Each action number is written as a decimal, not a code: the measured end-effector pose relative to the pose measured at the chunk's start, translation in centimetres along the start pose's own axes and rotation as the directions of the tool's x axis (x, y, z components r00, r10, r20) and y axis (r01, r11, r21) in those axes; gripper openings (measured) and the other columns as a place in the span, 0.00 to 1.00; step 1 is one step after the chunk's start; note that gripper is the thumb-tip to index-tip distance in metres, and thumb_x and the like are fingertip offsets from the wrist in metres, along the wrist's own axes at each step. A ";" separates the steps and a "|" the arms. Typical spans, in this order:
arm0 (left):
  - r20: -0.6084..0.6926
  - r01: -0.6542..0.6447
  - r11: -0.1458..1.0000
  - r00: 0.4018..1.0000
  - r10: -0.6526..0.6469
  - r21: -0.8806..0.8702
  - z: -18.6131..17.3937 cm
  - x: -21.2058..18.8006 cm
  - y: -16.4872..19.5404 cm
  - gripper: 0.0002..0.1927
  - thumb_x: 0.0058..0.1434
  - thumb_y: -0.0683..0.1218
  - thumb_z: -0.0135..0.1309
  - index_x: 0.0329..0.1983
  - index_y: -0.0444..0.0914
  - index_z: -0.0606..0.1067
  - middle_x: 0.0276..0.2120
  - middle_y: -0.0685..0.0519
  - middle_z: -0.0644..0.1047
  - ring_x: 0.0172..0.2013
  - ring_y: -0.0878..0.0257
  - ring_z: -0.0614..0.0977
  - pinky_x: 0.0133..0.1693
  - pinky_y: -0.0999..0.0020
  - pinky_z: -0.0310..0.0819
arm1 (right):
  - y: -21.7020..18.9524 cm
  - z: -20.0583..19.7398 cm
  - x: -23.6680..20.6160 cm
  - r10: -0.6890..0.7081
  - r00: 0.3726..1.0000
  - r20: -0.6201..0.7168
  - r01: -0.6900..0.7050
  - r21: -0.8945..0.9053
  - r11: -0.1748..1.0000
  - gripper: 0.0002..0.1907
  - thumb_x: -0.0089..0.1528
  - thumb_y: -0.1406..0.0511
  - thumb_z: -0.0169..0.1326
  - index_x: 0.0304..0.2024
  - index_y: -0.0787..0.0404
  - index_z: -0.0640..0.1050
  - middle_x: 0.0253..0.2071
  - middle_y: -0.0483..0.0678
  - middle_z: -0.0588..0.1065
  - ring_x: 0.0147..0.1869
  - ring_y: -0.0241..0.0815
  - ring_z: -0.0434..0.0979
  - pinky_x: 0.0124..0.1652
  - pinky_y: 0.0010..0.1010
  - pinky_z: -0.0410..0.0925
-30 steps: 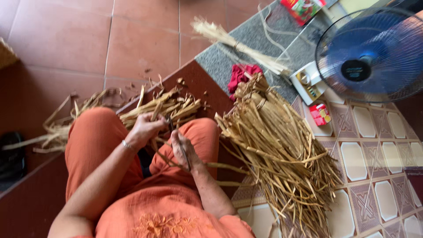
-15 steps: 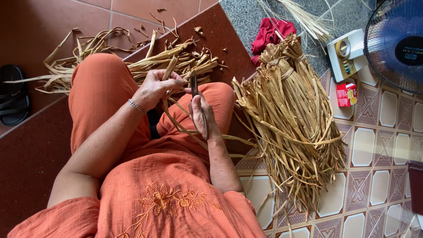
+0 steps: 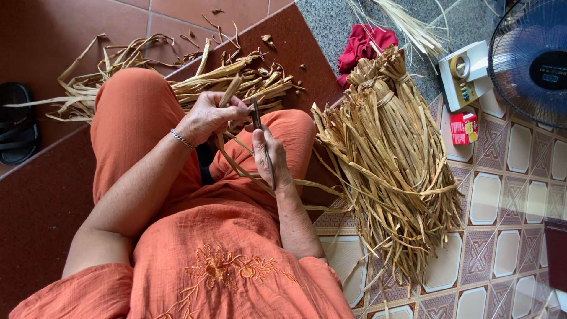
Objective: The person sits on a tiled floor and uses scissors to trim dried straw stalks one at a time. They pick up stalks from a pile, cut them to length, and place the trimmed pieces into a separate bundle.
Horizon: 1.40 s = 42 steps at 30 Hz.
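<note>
1. Dried straw strip [image 3: 227, 97] sits over the lap, pinched in the left hand [image 3: 208, 115].
2. Right hand [image 3: 270, 155] is closed around a dark thin blade [image 3: 257, 115], touching the strip.
3. Straw bundle [image 3: 390, 159] lies just right.
4. Small red rectangular box [image 3: 465, 128] lies far right, near a white device [image 3: 465, 77].

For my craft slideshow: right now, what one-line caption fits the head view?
Left hand grips a dried reed strip; right hand holds a thin dark tool.

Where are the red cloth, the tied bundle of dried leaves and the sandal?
red cloth [image 3: 361, 46], head view, on its middle folds.
tied bundle of dried leaves [image 3: 393, 159], head view, on the bundle's middle.
sandal [image 3: 16, 123], head view, on its strap.
</note>
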<state>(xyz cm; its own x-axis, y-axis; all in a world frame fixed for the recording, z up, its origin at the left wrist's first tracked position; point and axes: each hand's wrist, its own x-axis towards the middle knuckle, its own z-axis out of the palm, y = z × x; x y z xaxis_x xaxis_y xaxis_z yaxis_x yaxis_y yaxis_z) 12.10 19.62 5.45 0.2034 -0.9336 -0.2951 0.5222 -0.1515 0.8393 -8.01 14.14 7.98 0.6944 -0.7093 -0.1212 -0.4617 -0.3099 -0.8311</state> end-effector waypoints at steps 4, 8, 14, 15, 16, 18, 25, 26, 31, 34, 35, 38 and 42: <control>-0.006 0.059 0.998 0.998 -0.059 0.031 0.3 -0.2 0.3 0.07 0.59 0.44 0.63 0.35 0.35 0.80 0.24 0.53 0.81 0.17 0.75 0.69 0.17 0.79 0.56 | 0.5 0.5 0.3 0.035 0.999 0.026 -0.034 -0.033 0.999 0.39 0.71 0.40 0.27 0.61 0.60 0.74 0.20 0.44 0.67 0.25 0.39 0.73 0.29 0.35 0.67; -0.080 0.047 0.998 0.996 -0.044 0.040 0.2 0.3 0.1 0.06 0.60 0.44 0.62 0.35 0.36 0.81 0.21 0.54 0.79 0.17 0.74 0.72 0.17 0.79 0.57 | 0.7 0.2 0.6 0.006 0.994 0.107 0.004 -0.088 0.996 0.42 0.69 0.38 0.23 0.66 0.59 0.69 0.19 0.42 0.67 0.25 0.38 0.75 0.30 0.36 0.67; -0.127 0.099 0.975 0.989 -0.075 0.199 -0.1 1.1 -0.6 0.07 0.58 0.45 0.65 0.29 0.38 0.79 0.18 0.60 0.74 0.17 0.75 0.69 0.18 0.78 0.60 | 0.2 0.0 0.4 -0.008 0.996 0.086 0.018 -0.111 0.994 0.40 0.71 0.39 0.24 0.62 0.60 0.72 0.19 0.43 0.67 0.26 0.40 0.75 0.31 0.38 0.67; -0.126 0.098 0.974 0.989 -0.074 0.202 -0.2 1.2 -0.7 0.08 0.57 0.45 0.66 0.29 0.38 0.79 0.18 0.60 0.73 0.17 0.75 0.69 0.18 0.78 0.60 | 0.2 0.1 0.3 -0.012 0.996 0.089 0.021 -0.102 0.995 0.40 0.71 0.39 0.24 0.61 0.60 0.72 0.18 0.44 0.67 0.25 0.41 0.74 0.31 0.38 0.67; -0.125 0.097 0.974 0.990 -0.073 0.206 -0.3 1.3 -0.8 0.08 0.57 0.45 0.66 0.28 0.38 0.78 0.18 0.60 0.73 0.17 0.75 0.68 0.18 0.78 0.59 | 0.3 0.2 0.2 -0.015 0.996 0.093 0.024 -0.093 0.995 0.39 0.71 0.40 0.24 0.59 0.60 0.73 0.18 0.45 0.66 0.25 0.41 0.74 0.30 0.38 0.66; -0.119 0.087 0.975 0.991 -0.063 0.204 -0.5 1.3 -0.9 0.08 0.57 0.45 0.66 0.28 0.39 0.78 0.18 0.60 0.72 0.16 0.75 0.68 0.18 0.78 0.59 | 0.7 0.4 0.1 -0.025 0.995 0.094 0.033 -0.080 0.996 0.38 0.71 0.41 0.23 0.56 0.60 0.74 0.17 0.46 0.66 0.24 0.42 0.74 0.29 0.38 0.66; -0.110 0.049 0.981 0.994 -0.028 0.188 -0.8 1.8 -1.1 0.07 0.56 0.44 0.66 0.28 0.38 0.79 0.18 0.60 0.72 0.16 0.74 0.68 0.18 0.77 0.59 | 0.8 1.6 0.6 -0.071 0.997 0.034 0.074 -0.120 0.990 0.37 0.73 0.42 0.22 0.50 0.60 0.74 0.18 0.46 0.69 0.24 0.44 0.77 0.28 0.38 0.68; -0.115 0.044 0.979 0.993 -0.022 0.197 -0.8 1.8 -1.2 0.08 0.56 0.44 0.66 0.28 0.38 0.78 0.18 0.60 0.73 0.16 0.74 0.69 0.18 0.77 0.60 | 0.7 1.6 0.6 -0.069 0.997 0.034 0.073 -0.152 0.986 0.37 0.72 0.42 0.21 0.51 0.60 0.74 0.17 0.47 0.69 0.24 0.45 0.77 0.28 0.39 0.68; -0.066 0.069 0.980 0.996 -0.058 0.188 -1.0 1.8 -1.6 0.06 0.57 0.44 0.64 0.28 0.38 0.79 0.18 0.59 0.74 0.16 0.74 0.69 0.18 0.77 0.60 | 1.5 0.9 0.8 -0.158 0.986 0.045 0.162 -0.084 0.983 0.38 0.73 0.41 0.22 0.54 0.64 0.72 0.20 0.46 0.71 0.27 0.45 0.78 0.30 0.39 0.69; -0.049 0.050 0.986 0.998 -0.043 0.161 -1.1 1.9 -1.8 0.05 0.56 0.42 0.64 0.28 0.38 0.79 0.17 0.59 0.73 0.15 0.73 0.69 0.18 0.76 0.60 | 3.2 1.6 0.9 -0.073 0.995 0.061 0.076 -0.042 0.996 0.38 0.73 0.40 0.21 0.46 0.61 0.73 0.19 0.43 0.68 0.24 0.39 0.74 0.27 0.35 0.67; -0.044 0.045 0.989 0.998 -0.039 0.141 -1.1 1.9 -1.9 0.05 0.56 0.42 0.64 0.29 0.38 0.79 0.17 0.59 0.73 0.15 0.73 0.68 0.17 0.76 0.59 | 3.9 2.0 0.9 -0.036 0.997 0.068 0.038 -0.025 0.999 0.39 0.73 0.39 0.21 0.42 0.60 0.74 0.19 0.42 0.66 0.23 0.37 0.72 0.25 0.33 0.67; -0.010 0.024 0.994 1.000 -0.023 0.103 -0.8 2.0 -1.9 0.06 0.57 0.42 0.64 0.27 0.37 0.79 0.15 0.58 0.71 0.15 0.73 0.66 0.17 0.77 0.55 | 5.8 2.8 2.3 0.078 0.993 0.085 -0.104 0.370 0.923 0.38 0.73 0.38 0.20 0.35 0.59 0.67 0.21 0.36 0.59 0.20 0.30 0.58 0.17 0.28 0.57; -0.004 -0.038 0.995 0.999 0.038 0.088 -0.8 0.9 -1.3 0.08 0.62 0.44 0.62 0.39 0.36 0.78 0.24 0.57 0.75 0.17 0.74 0.66 0.18 0.76 0.56 | 8.5 -2.6 4.8 0.276 0.961 0.016 -0.222 0.642 0.734 0.39 0.65 0.33 0.24 0.43 0.56 0.70 0.18 0.32 0.62 0.17 0.26 0.58 0.16 0.20 0.56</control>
<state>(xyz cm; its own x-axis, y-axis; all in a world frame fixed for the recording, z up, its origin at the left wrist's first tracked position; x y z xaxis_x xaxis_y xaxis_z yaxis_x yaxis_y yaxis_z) 12.26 19.24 3.75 0.2271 -0.9372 -0.2646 0.4393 -0.1440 0.8867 -10.02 6.44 1.69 0.5484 -0.7572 -0.3549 -0.1385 0.3363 -0.9315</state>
